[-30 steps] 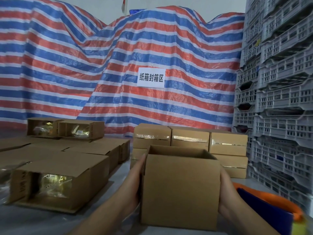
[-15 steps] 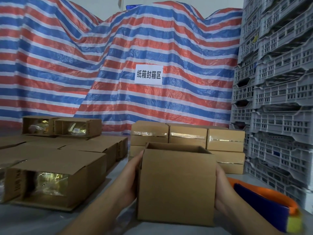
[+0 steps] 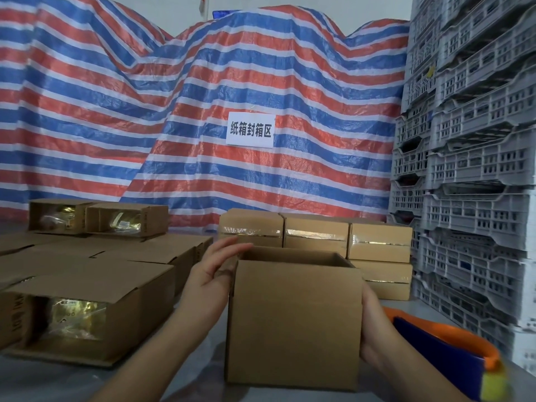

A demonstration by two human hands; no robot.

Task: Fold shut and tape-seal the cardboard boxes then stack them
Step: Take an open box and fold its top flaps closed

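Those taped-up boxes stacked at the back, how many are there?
5 show: three on top, left, middle and right, one beneath on the right and one beneath the left. The open box may hide more.

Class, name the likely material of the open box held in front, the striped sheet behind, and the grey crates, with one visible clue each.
Open box: matte brown cardboard, raw cut rim. Striped sheet: probably woven plastic tarpaulin, creased with slight sheen. Grey crates: likely moulded plastic, uniform slotted walls.

One head-worn view looks forward and slightly down from close above the counter, an open box near at 6 o'clock, striped tarpaulin facing at 12 o'clock
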